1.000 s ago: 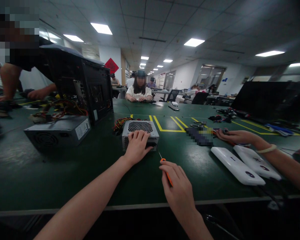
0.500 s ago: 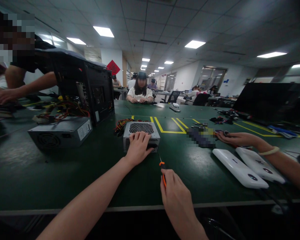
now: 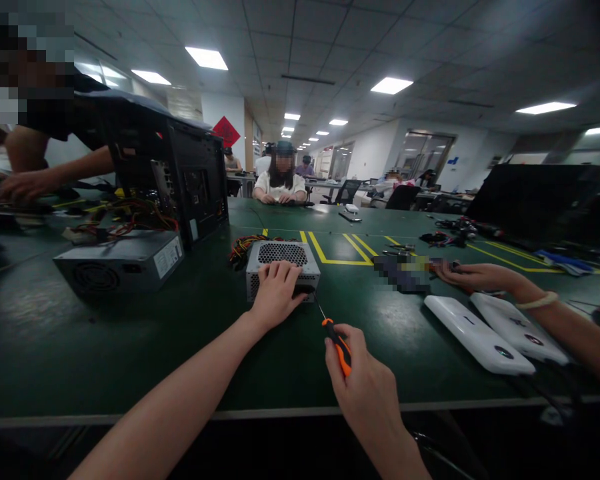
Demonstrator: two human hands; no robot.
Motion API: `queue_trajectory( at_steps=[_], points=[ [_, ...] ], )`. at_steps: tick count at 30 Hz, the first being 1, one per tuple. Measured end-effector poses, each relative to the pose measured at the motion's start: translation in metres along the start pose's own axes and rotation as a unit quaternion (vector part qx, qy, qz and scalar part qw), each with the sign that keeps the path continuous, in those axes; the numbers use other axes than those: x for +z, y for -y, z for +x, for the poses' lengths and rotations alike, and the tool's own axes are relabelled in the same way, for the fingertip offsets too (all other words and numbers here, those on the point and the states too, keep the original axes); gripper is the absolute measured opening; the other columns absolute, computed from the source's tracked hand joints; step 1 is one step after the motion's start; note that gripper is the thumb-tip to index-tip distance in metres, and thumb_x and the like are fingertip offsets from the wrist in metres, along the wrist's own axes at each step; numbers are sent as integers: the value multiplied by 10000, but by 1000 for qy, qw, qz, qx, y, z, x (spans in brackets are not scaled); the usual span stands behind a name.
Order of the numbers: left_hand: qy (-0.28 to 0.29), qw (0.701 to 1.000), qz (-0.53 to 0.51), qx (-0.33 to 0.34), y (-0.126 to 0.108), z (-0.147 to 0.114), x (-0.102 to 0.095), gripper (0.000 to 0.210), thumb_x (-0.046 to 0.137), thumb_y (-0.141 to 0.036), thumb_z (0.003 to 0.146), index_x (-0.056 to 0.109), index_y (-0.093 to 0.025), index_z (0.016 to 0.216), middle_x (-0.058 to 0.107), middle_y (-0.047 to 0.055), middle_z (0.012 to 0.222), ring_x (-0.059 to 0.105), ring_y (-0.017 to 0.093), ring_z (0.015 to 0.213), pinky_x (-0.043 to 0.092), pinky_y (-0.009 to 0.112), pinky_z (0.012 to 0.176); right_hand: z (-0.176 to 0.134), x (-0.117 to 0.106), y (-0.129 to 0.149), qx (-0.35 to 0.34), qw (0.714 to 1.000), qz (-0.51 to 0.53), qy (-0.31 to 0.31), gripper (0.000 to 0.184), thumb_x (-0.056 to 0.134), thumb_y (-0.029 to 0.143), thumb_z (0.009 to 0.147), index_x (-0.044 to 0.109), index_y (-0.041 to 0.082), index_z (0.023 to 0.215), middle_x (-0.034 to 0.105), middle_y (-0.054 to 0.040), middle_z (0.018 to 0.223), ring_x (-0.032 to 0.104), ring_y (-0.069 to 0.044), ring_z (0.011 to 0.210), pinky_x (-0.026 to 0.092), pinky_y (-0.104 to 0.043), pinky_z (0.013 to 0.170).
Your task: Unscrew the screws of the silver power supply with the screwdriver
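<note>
On the green table [image 3: 205,380], a grey, box-shaped metal power supply [image 3: 281,253] with a honeycomb-vented top is clasped by the left hand [image 3: 277,290] (its contents are hidden in darkness behind the vents). A slim-shafted screwdriver [image 3: 341,350] with an orange-and-black handle is gripped in the right hand [image 3: 367,383], its tip directed at the power supply's front right corner.

Silver-grey power supply [image 3: 284,256], patterned on top with honeycomb openings [image 3: 279,251]. About it: at five o'clock, a screwdriver [image 3: 339,347] handled in orange-and-black; at ten, red, yellow and black cables [image 3: 242,252]; at four, white devices [image 3: 480,335]; at two, yellow lines [image 3: 347,262] on the green tabletop [image 3: 260,380].
</note>
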State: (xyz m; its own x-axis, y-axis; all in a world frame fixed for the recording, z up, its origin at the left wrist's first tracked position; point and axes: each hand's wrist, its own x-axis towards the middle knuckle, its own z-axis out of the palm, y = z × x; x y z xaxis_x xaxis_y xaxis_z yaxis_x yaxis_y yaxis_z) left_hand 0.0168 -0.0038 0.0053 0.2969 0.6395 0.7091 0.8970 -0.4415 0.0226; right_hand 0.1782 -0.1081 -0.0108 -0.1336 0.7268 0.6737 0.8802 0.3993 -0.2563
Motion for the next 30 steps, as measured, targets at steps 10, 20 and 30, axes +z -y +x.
queue_trajectory(
  at_steps=[10, 20, 30],
  points=[
    [1, 1000, 0, -3, -1, 0, 0, 456, 586, -368, 718, 447, -188, 1113, 499, 90, 1089, 393, 256, 1019, 272, 415, 847, 1, 2, -1, -75, 997, -9, -10, 225, 342, 116, 834, 542, 152, 932, 555, -72, 808, 573, -160, 689, 477, -284, 599],
    [8, 1000, 1, -3, -1, 0, -1, 452, 581, -383, 723, 449, -189, 1109, 499, 86, 1090, 392, 255, 1020, 272, 411, 850, 6, -1, -8, -15, 995, 65, -79, 82, 411, 159, 849, 487, 183, 830, 546, -25, 756, 562, -124, 687, 458, -233, 613],
    [4, 1000, 9, 3, -1, 0, -1, 469, 593, -367, 713, 441, -184, 1117, 495, 101, 1095, 389, 263, 1021, 271, 421, 839, -3, 13, 5, -65, 995, 26, -67, 174, 360, 120, 840, 529, 163, 830, 538, -76, 841, 580, -148, 725, 480, -259, 608]
  ],
)
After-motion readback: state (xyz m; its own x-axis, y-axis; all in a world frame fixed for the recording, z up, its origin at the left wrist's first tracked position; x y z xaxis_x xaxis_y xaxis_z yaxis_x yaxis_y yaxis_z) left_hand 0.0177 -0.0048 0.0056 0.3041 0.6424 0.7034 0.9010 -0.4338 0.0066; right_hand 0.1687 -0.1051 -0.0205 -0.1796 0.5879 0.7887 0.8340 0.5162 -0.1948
